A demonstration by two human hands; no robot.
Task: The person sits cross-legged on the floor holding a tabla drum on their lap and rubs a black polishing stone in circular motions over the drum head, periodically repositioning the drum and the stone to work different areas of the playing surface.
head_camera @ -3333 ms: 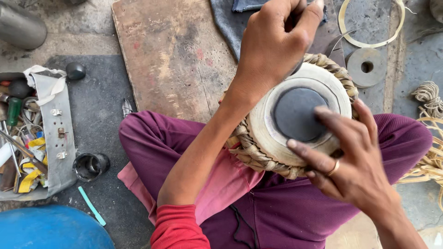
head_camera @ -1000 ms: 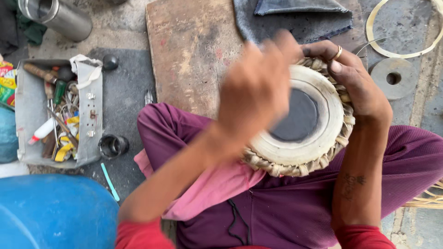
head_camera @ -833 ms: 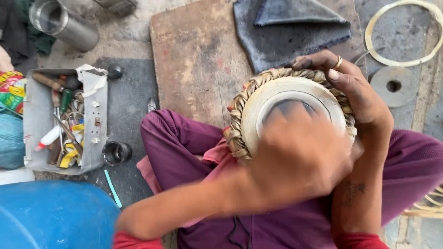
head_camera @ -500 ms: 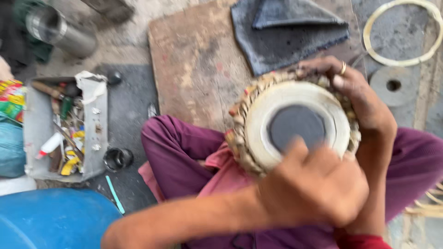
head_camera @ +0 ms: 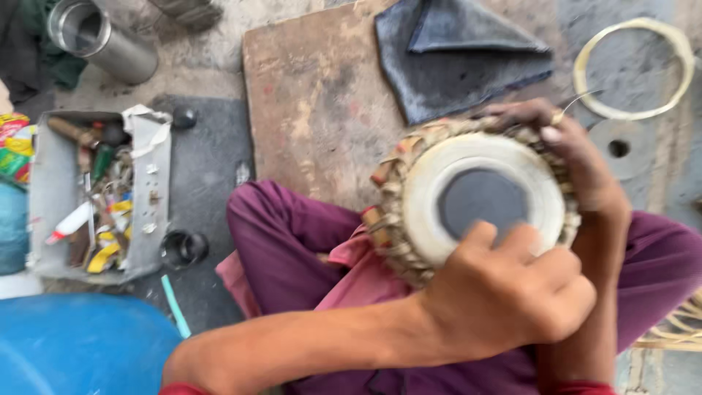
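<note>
Roughly, as I logged it from the remote station:

Left hand grip: left hand (head_camera: 512, 292) was curled loosely, fingers bent together; fingertips rested on the near rim of the drum (head_camera: 475, 197). I could not tell whether anything small was pinched inside the curl.

Right hand grip: right hand (head_camera: 578, 153) was wrapped over the far right edge of the drum, fingers hooked on the woven lacing, a ring showing on one finger. It clasped the drum's side.

Drum position: sat in the lap on the purple trousers (head_camera: 292, 241), head facing up, its axis pointing toward the camera and tipped slightly away.

Direction from grip: black centre patch (head_camera: 482, 201) lay just beyond the left fingertips, away from the body.

Nearer hand: left.

Surroundings: wooden board (head_camera: 314, 102) beyond the drum; grey tool tray (head_camera: 150, 219) well off to the left.
</note>
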